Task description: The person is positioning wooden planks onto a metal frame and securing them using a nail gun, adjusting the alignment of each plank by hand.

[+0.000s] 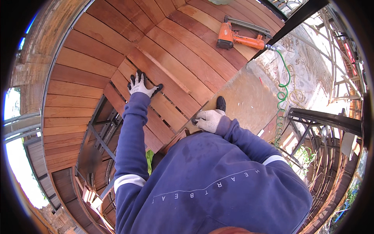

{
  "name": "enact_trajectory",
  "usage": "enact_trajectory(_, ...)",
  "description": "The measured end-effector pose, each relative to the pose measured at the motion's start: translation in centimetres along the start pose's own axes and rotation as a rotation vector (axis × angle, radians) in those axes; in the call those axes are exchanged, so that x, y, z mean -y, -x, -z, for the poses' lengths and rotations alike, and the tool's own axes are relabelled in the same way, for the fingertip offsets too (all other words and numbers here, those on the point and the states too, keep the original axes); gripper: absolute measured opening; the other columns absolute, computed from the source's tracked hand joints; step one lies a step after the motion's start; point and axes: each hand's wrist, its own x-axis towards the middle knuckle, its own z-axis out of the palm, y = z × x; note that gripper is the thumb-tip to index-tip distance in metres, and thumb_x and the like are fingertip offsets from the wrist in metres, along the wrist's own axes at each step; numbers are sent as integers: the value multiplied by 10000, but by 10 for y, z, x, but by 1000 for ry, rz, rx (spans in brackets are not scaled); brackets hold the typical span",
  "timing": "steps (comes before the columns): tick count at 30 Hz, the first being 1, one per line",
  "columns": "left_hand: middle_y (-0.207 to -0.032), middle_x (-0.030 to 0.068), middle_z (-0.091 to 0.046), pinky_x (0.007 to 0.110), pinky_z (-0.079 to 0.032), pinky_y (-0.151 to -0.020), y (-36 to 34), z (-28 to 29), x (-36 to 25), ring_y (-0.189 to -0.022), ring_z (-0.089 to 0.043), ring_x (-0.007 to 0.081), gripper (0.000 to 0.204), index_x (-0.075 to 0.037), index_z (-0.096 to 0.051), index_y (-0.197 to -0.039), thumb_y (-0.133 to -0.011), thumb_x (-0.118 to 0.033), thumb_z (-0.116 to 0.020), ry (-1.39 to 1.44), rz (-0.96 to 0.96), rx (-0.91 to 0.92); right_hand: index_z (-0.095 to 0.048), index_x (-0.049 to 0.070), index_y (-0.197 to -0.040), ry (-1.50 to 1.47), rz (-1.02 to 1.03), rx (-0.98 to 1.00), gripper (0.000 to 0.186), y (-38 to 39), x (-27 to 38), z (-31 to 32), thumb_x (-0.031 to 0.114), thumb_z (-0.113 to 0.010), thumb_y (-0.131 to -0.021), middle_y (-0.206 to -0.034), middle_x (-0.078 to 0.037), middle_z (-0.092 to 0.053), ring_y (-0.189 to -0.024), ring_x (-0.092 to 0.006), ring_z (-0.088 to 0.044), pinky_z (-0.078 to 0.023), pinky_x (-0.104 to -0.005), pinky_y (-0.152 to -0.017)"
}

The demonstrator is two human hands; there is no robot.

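My left hand (142, 85), in a pale glove with dark fingertips, lies with fingers spread on reddish planks (163, 109) that have open gaps between some of them. A narrow strip of wood (163, 68) lies on the boards beside it. Near the planks' right end, my right hand (209, 120), also gloved, has its fingers curled at the edge; what is under them is hidden. A dark shoe (221, 102) shows just beyond that hand, on a tan sheet surface (249, 97).
An orange nail gun (243, 38) rests on the upper boards, its coiled green hose (284, 84) hanging down the right side. Curved rows of planks (68, 117) border the left. Black metal framework (325, 119) stands at right, with gaps down to curved structures below.
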Motion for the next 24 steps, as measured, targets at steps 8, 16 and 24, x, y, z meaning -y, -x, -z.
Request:
enact_trajectory(8, -1674, 55, -149, 464, -115, -1246, -2, -5, 5, -1536, -112, 338, 1126, -119, -293, -1572, -731, -774, -655, -54, -22, -28, -676, -25, -961, -212, 95, -76, 303, -28, -55, -40, 262, -583, -929, -798, -147, -696, -777, -243, -702, -555, -365, -699)
enact_trajectory(16, -1674, 73, -139, 467, -121, -1244, -4, -5, 2, -1538, -108, 331, 1146, -106, -277, -1575, -730, -792, -636, -70, -29, -26, -659, -28, -1018, -282, -200, -18, 353, -18, -26, -22, 304, -577, -927, -838, -160, -709, -801, -273, -710, -557, -367, -731)
enact_trajectory(24, -1674, 94, -134, 455, -129, -1241, 2, 8, -8, -1535, -112, 350, 1184, -70, -268, -1573, -711, -796, -634, -104, 0, 14, -688, 4, -1001, -61, -126, -47, 269, -2, 17, 2, 228, -604, -879, -914, -187, -709, -873, -317, -709, -549, -385, -784)
